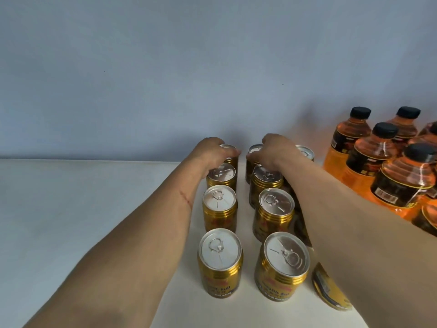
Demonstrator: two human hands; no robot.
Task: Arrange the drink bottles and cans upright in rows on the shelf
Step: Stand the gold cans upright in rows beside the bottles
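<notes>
Gold drink cans stand upright in rows on the white shelf (71, 209). My left hand (211, 150) grips the top of the rearmost can (230, 157) of the left row. My right hand (274, 150) grips the top of the rearmost can (251, 162) of the middle row. In front of them stand more cans, the nearest at front left (220, 261) and front middle (282, 268). My right forearm hides most of a third row; one of its cans (329, 287) shows at the front and another (306, 152) at the back.
Several orange drink bottles (369, 166) with black caps stand upright in a cluster at the right. A plain grey-blue wall (165, 67) closes the back of the shelf. The left half of the shelf holds nothing.
</notes>
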